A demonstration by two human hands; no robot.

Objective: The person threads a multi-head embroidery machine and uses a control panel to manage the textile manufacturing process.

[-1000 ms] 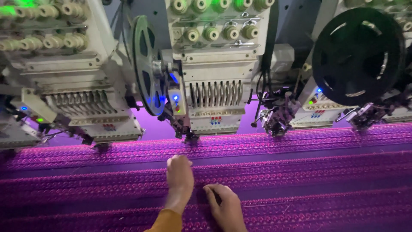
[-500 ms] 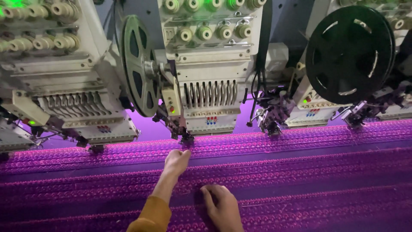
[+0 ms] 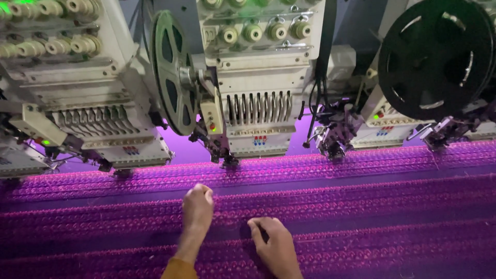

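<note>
Two bare hands rest on the purple fabric (image 3: 361, 206) stretched flat below the embroidery machine. Left hand (image 3: 198, 204) lies with fingers curled inward, closed loosely on nothing visible, knuckles touching the cloth just below the needle foot (image 3: 230, 161). Right hand (image 3: 273, 243) lies palm down nearer the camera, fingers bent and pressing the fabric, gripping nothing. Behind the hands stands the central embroidery head (image 3: 258, 111), with a pale reel (image 3: 173, 72) at its left and a black reel (image 3: 436, 57) at far right.
</note>
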